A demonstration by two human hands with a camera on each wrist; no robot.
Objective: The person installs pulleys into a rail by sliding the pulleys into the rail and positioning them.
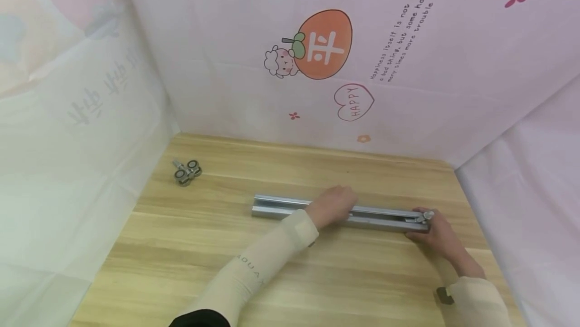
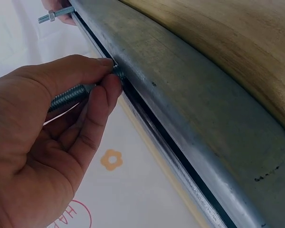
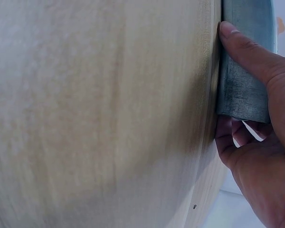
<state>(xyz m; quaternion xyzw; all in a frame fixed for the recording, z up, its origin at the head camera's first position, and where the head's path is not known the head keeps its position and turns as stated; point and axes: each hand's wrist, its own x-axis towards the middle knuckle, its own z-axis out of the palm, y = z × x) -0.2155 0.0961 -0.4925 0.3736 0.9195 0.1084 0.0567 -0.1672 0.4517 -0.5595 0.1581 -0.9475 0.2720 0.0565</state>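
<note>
A long galvanized metal rail (image 1: 380, 222) lies on the table with its slot facing up. My left hand (image 1: 333, 205) is over the rail's middle; in the left wrist view its thumb and fingers pinch a threaded bolt (image 2: 69, 99) at the slot. Whatever the bolt joins inside the rail is hidden. At the rail's right end, my right hand (image 1: 444, 239) grips the rail, thumb along one side and fingers around the other, as the right wrist view shows. A second bolt with a nut (image 2: 51, 16) sticks out of the slot by that hand.
A metal roller hanger (image 1: 187, 172) with several small wheels and a bolt lies at the table's back left. Printed white cloth walls (image 1: 235, 100) enclose the wooden table (image 1: 353, 271) at the back and both sides.
</note>
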